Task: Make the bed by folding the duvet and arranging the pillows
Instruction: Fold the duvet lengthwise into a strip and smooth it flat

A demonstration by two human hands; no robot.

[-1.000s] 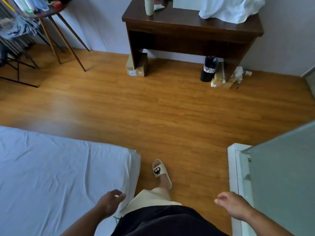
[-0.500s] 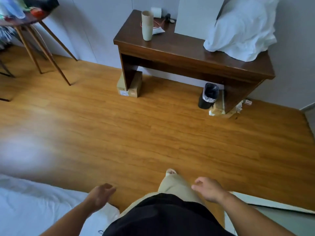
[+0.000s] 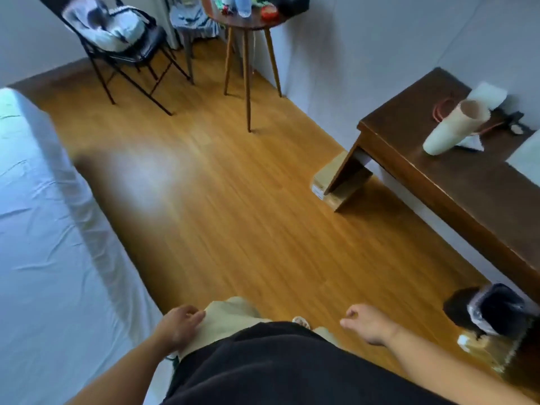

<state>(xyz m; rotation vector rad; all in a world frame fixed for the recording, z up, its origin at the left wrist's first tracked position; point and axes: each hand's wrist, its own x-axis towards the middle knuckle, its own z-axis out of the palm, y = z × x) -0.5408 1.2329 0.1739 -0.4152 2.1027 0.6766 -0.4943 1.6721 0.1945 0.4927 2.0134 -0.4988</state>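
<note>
The bed (image 3: pixel 43 244), covered by a white wrinkled sheet, fills the left side of the head view. No duvet or pillow shows on it. My left hand (image 3: pixel 178 324) hangs at my thigh next to the bed's edge, fingers loosely apart and holding nothing. My right hand (image 3: pixel 368 324) hangs over the wooden floor (image 3: pixel 233 214), fingers loosely curled and holding nothing. My black shirt and beige shorts fill the bottom middle.
A dark wooden desk (image 3: pixel 455 176) stands along the right wall with a rolled beige sheet (image 3: pixel 453 128) on it. A cardboard box (image 3: pixel 336 185) and a black bin (image 3: pixel 493 308) sit beneath. A folding chair (image 3: pixel 122 45) and a round side table (image 3: pixel 248 30) stand at the back.
The view has swung left: the desk has slid to the right edge, and the bed, chair and side table have come into view. Both hands stay low and hold nothing.
</note>
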